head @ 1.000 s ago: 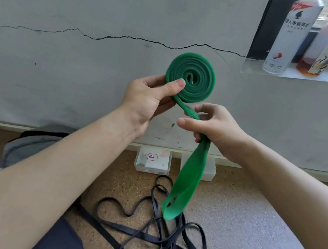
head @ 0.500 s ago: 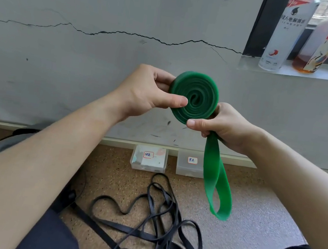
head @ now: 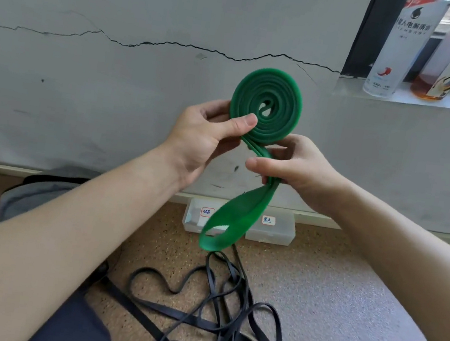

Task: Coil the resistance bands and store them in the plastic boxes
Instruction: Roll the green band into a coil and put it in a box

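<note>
Head view: your left grip [head: 202, 138] is closed on the green band [head: 266, 105]. The thumb presses on the front face of the coil and the fingers are behind it. Your right grip [head: 299, 166] is closed around the loose tail [head: 228, 222] just below the coil, with the fingers curled on it and the thumb held straight. You hold the band in the air in front of the wall, above the floor.

Half a second ago your right grip sat directly under the coil and the tail hung long on the right side. Now the coil is higher, your right grip is lower on the tail, and the hanging loop is shorter. In my judgement another turn has gone onto the coil and only a few turns are left for this band.

The two plastic boxes [head: 276, 229] stand on the floor against the wall, partly hidden behind the tail. The black bands [head: 213, 307] lie loose and tangled on the floor, nearer to you, in the same place as before. They are not coiled yet.
</note>
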The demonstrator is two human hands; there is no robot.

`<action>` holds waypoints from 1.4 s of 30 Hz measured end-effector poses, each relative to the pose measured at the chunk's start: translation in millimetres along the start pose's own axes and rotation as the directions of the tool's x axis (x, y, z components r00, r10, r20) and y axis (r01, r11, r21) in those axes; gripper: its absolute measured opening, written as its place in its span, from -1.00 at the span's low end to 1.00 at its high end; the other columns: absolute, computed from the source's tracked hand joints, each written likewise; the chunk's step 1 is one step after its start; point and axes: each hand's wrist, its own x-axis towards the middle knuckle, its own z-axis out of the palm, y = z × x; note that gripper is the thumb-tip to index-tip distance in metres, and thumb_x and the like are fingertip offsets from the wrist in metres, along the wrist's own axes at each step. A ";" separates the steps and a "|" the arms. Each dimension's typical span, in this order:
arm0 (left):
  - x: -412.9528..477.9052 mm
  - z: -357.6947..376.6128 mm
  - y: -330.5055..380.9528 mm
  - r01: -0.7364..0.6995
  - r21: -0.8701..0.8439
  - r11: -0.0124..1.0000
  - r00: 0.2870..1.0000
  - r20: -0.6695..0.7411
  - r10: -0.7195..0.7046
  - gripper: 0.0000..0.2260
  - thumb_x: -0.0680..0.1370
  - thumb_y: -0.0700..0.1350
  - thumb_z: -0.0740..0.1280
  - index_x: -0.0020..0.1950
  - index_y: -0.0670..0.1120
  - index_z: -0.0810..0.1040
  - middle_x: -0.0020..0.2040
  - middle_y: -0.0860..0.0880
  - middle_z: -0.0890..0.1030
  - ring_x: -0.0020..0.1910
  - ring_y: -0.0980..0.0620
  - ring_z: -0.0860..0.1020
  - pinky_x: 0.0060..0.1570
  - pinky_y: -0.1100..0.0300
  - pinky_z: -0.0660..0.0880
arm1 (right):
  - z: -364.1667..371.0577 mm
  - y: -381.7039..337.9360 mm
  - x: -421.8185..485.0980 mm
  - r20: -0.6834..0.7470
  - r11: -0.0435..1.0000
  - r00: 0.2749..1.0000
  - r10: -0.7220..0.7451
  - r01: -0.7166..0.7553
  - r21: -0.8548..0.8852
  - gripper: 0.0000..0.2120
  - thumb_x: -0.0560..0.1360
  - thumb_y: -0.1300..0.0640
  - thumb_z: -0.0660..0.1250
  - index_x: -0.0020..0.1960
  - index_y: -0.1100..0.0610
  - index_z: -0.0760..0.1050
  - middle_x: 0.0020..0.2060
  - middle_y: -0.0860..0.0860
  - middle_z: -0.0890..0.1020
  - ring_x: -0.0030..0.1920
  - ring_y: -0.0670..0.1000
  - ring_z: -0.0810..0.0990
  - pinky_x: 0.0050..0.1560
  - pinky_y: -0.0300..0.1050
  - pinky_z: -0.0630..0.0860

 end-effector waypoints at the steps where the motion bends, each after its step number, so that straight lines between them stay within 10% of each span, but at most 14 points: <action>1: 0.5 -3.6 2.0 -0.009 0.043 0.999 1.000 0.016 0.009 -0.68 0.47 -0.20 0.48 0.22 -0.15 0.62 0.06 -0.05 0.72 0.08 0.00 0.66 0.29 0.02 0.50 | -3.8 -0.6 -0.4 0.032 0.999 0.999 -0.003 0.004 -0.040 -0.74 0.41 0.28 0.55 0.05 0.14 0.61 -0.22 -0.03 0.65 -0.23 0.00 0.53 -0.26 -0.17 0.51; 6: 3.4 -14.8 6.1 -0.057 0.211 0.976 0.990 0.141 0.027 -0.57 0.31 -0.13 0.53 0.18 -0.08 0.65 0.08 -0.09 0.72 0.15 -0.09 0.66 0.33 -0.13 0.48 | -19.3 -4.3 -2.7 0.067 0.975 0.994 0.089 -0.073 -0.211 -0.70 0.35 0.21 0.59 0.04 0.21 0.62 -0.18 0.02 0.65 -0.16 0.01 0.54 -0.09 -0.06 0.46; 11: 3.5 -10.0 9.9 -0.144 0.299 0.943 0.963 0.262 0.064 -0.61 0.44 -0.35 0.49 0.26 -0.20 0.60 0.10 -0.12 0.71 0.11 -0.05 0.68 0.10 0.12 0.59 | -23.3 -3.2 -3.2 0.050 0.973 0.992 0.112 -0.099 -0.208 -0.34 0.17 0.01 0.62 0.05 0.43 0.49 -0.23 0.37 0.45 -0.24 0.18 0.39 -0.23 0.06 0.34; 21: -5.8 25.4 -19.5 -0.048 -0.129 0.990 0.999 -0.028 0.044 -0.63 0.50 -0.35 0.43 0.31 -0.26 0.52 0.13 -0.19 0.68 0.12 -0.15 0.67 0.14 -0.01 0.60 | -2.5 1.3 -3.5 -0.052 0.992 0.999 0.015 -0.008 0.124 -0.92 0.39 0.16 0.49 -0.20 0.09 0.59 -0.39 -0.01 0.52 -0.37 -0.04 0.48 -0.26 -0.14 0.44; 28: 0.8 12.9 -5.7 -0.027 -0.118 0.993 0.992 -0.127 0.012 -0.68 0.46 -0.33 0.48 0.19 -0.23 0.60 0.04 -0.17 0.72 0.02 -0.15 0.71 0.02 -0.02 0.65 | -8.5 4.8 -2.6 -0.023 0.965 0.974 0.224 -0.225 -0.133 -0.63 0.25 -0.06 0.60 -0.15 0.09 0.51 -0.26 0.08 0.60 -0.22 0.08 0.57 -0.17 -0.04 0.46; 37: 18.6 -10.4 -0.3 -0.048 -0.263 0.963 0.947 -0.320 -0.040 -0.82 0.47 -0.33 0.48 0.04 -0.20 0.62 0.00 -0.18 0.70 -0.10 -0.09 0.71 -0.07 0.06 0.67 | -12.5 39.3 -8.7 0.281 0.827 0.803 0.526 -0.406 -0.388 -0.83 0.46 0.38 0.44 -0.11 0.15 0.52 -0.16 0.08 0.66 -0.12 0.05 0.66 -0.12 -0.15 0.57; 42: 20.0 -32.3 5.9 -0.096 -0.267 0.959 0.919 -0.394 -0.018 -0.85 0.47 -0.33 0.48 0.00 -0.19 0.61 -0.08 -0.14 0.71 -0.16 -0.06 0.71 -0.13 0.09 0.66 | -18.3 50.1 -5.2 0.040 0.647 0.800 0.598 -0.453 -0.614 -0.89 0.55 0.29 0.28 -0.05 0.10 0.50 -0.02 0.11 0.62 0.03 0.08 0.65 0.02 0.00 0.67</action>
